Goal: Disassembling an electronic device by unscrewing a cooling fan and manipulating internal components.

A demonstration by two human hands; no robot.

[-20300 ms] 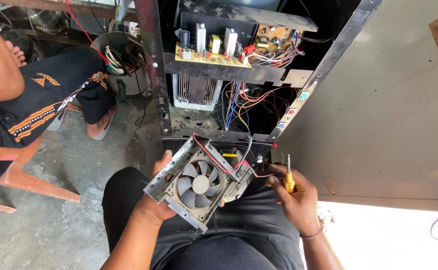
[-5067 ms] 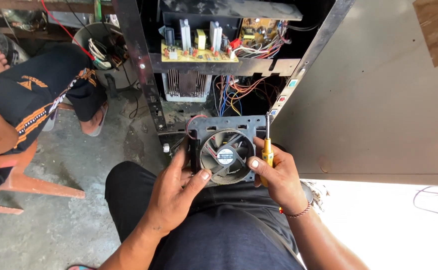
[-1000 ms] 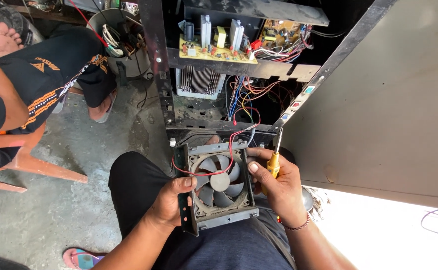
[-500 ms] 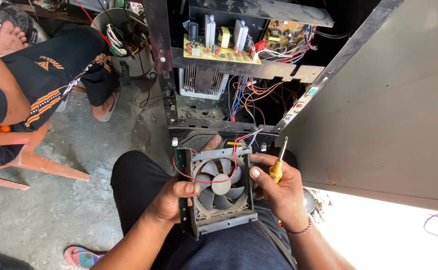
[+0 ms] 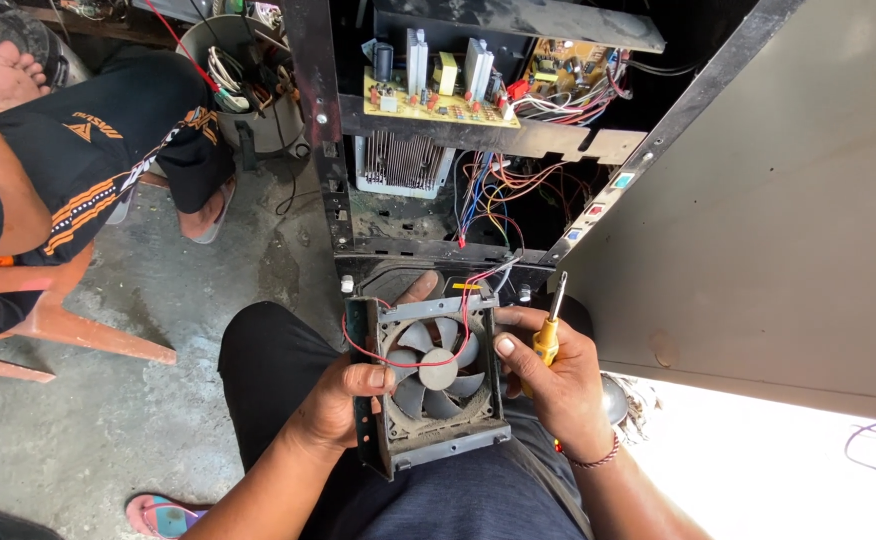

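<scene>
Open black equipment cabinet [image 5: 323, 150], upright on the concrete floor, grey side panel [image 5: 788, 210] swung out to the right; yellow circuit board [image 5: 438, 100] and coloured wiring [image 5: 493, 195] exposed inside. Seated second person's black-trousered leg [image 5: 98, 150], far left. Dusty cooling fan [image 5: 433, 380] in a grey metal frame, held over the lap just before the cabinet. Left hand [image 5: 343, 400] closed on the fan's left edge, thumb on its face. Right hand [image 5: 553, 385] bracing the right edge, fingers wrapped round a yellow-handled screwdriver [image 5: 550, 330], tip pointing up. Red wire [image 5: 413, 345] looped across the fan.
</scene>
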